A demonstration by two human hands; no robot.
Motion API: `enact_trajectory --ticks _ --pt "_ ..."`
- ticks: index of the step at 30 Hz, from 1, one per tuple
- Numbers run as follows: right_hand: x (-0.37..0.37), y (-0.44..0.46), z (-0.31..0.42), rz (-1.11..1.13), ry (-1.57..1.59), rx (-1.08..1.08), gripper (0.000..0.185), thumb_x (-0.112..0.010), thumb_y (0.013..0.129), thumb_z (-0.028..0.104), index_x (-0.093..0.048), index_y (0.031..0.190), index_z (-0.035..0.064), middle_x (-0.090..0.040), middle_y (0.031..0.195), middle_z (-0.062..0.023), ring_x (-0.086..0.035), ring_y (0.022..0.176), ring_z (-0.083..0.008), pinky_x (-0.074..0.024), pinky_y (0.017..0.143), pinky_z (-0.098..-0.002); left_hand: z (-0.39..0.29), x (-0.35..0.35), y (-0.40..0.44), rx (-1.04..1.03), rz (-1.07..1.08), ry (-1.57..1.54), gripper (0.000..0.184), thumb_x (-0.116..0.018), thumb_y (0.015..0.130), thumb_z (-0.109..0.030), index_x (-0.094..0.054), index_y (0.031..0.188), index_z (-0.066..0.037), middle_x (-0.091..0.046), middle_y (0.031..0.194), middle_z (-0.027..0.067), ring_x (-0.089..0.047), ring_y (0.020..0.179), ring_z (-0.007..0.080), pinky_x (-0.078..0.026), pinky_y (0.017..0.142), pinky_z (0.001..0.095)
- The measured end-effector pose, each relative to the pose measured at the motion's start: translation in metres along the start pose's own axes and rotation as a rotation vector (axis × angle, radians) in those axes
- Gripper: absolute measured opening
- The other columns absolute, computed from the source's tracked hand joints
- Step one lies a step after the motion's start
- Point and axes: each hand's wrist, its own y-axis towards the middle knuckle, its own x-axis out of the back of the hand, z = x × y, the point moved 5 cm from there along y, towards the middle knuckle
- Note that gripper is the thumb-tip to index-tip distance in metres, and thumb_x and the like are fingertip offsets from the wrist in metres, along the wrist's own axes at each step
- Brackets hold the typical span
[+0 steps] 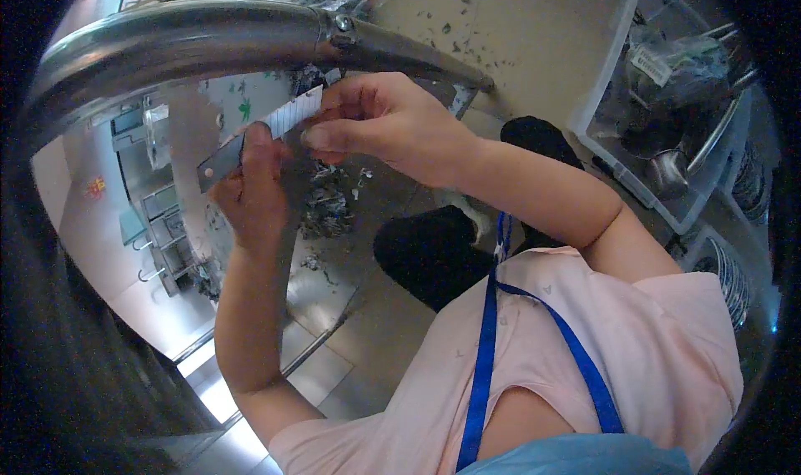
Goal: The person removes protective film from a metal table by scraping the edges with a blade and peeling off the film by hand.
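A flat metal snap-off knife blade (pixel 288 118), scored with slanting lines, is held up between my hands, below the metal tube. Its grey end has a small round hole. My left hand (pixel 254 179) is closed on that grey end, the thumb pressed flat on top. My right hand (pixel 388 124) is at the other end, its fingers curled and its thumb along the blade's edge. What lies inside the right fingers is partly hidden.
A thick curved metal tube (pixel 209 37) passes in front of my hands. To the right stands a clear plastic bin (pixel 605 99) with bagged items and metal parts. Dark scraps (pixel 329 204) litter the floor. A blue lanyard (pixel 484 350) hangs from my neck.
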Motion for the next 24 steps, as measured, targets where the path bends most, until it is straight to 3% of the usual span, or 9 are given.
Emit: enact_trajectory --ticks 5,8,10,12,14,15,17,24 --pt "-0.007 -0.005 0.008 -0.127 0.011 -0.026 0.017 -0.056 0.069 0.009 -0.051 0.082 -0.0016 -0.053 0.071 -0.0033 -0.050 0.065 -0.0083 -0.0403 0.059 -0.0191 0.004 0.002 -0.001 0.127 -0.135 -0.388 0.024 -0.049 0.072 -0.019 -0.048 0.053 -0.004 -0.043 0.047 -0.0004 -0.035 0.042 0.0055 -0.025 0.039 0.0192" --pt "0.015 -0.007 0.011 -0.392 -0.297 0.236 0.018 -0.058 0.068 0.010 -0.051 0.080 -0.0006 -0.054 0.069 -0.0044 -0.051 0.063 -0.0086 -0.0411 0.058 -0.0206 0.026 0.008 0.011 0.134 -0.074 -0.581 0.022 -0.050 0.071 -0.018 -0.046 0.054 -0.005 -0.039 0.046 -0.0006 -0.032 0.040 0.0053 -0.024 0.038 0.0195" --pt "0.020 -0.003 0.027 -0.491 -0.610 0.465 0.019 -0.059 0.066 0.010 -0.051 0.080 0.0000 -0.054 0.069 -0.0060 -0.051 0.061 -0.0093 -0.0417 0.056 -0.0220 0.012 0.017 0.014 -0.141 -0.161 -0.289 0.022 -0.049 0.071 -0.017 -0.044 0.053 -0.006 -0.037 0.044 -0.0007 -0.031 0.038 0.0060 -0.025 0.039 0.0199" --pt "0.011 0.002 0.039 -0.535 -0.847 0.701 0.022 -0.061 0.063 0.010 -0.050 0.081 0.0008 -0.054 0.068 -0.0094 -0.054 0.058 -0.0142 -0.0428 0.053 -0.0255 0.013 0.021 0.019 -0.151 -0.128 -0.414 0.023 -0.047 0.072 -0.016 -0.042 0.052 -0.006 -0.035 0.044 -0.0006 -0.029 0.037 0.0067 -0.025 0.038 0.0204" --pt "0.003 0.004 0.041 -0.523 -0.968 0.784 0.021 -0.060 0.063 0.008 -0.051 0.080 0.0010 -0.053 0.066 -0.0103 -0.054 0.058 -0.0177 -0.0428 0.053 -0.0261 0.024 0.012 0.026 0.094 0.042 -0.971 0.024 -0.045 0.073 -0.016 -0.041 0.052 -0.007 -0.035 0.043 -0.0001 -0.028 0.036 0.0074 -0.025 0.038 0.0212" --pt "-0.001 0.002 0.042 -0.517 -1.033 0.825 0.020 -0.060 0.063 0.008 -0.051 0.079 0.0011 -0.053 0.066 -0.0108 -0.054 0.058 -0.0194 -0.0429 0.053 -0.0263 0.027 0.011 0.027 0.138 -0.027 -0.995 0.024 -0.044 0.074 -0.017 -0.040 0.052 -0.007 -0.034 0.043 0.0001 -0.028 0.036 0.0079 -0.024 0.038 0.0214" --pt "-0.004 0.004 0.043 -0.520 -1.060 0.774 0.019 -0.059 0.062 0.007 -0.051 0.079 0.0020 -0.052 0.066 -0.0112 -0.054 0.058 -0.0215 -0.0429 0.052 -0.0279 0.034 0.013 0.027 0.231 -0.165 -1.041 0.026 -0.042 0.075 -0.018 -0.039 0.051 -0.007 -0.032 0.042 0.0005 -0.026 0.035 0.0088 -0.023 0.037 0.0220" --pt "-0.024 0.003 0.040 -0.528 -1.246 0.768 0.014 -0.056 0.060 0.004 -0.053 0.074 0.0028 -0.052 0.074 -0.0112 -0.052 0.060 -0.0248 -0.0422 0.052 -0.0306 0.032 0.012 0.031 0.122 0.093 -1.195 0.027 -0.037 0.077 -0.024 -0.039 0.054 -0.008 -0.029 0.042 0.0005 -0.025 0.035 0.0096 -0.020 0.036 0.0222"
